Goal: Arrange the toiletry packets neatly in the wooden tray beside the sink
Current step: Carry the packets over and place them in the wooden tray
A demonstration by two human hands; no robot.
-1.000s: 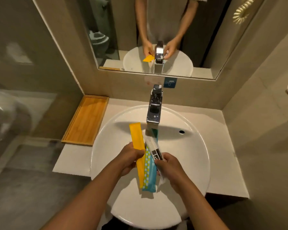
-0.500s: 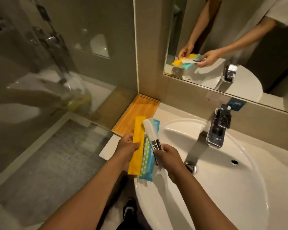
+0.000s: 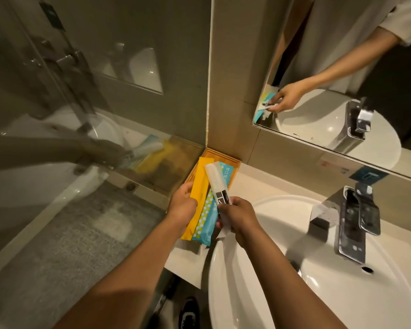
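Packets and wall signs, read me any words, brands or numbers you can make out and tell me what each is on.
Blue packet: white characters at its far end, too blurred to read.
White packet: a black label band with tiny print, unreadable.
Yellow packet: no text visible.
Blue wall sticker under the mirror: a white symbol, no legible words.

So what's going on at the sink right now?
A person holds three toiletry packets fanned over the wooden tray in the corner beside the sink. The left hand grips the yellow packet; the right hand holds the white packet, with the blue packet between. None is set down yet.
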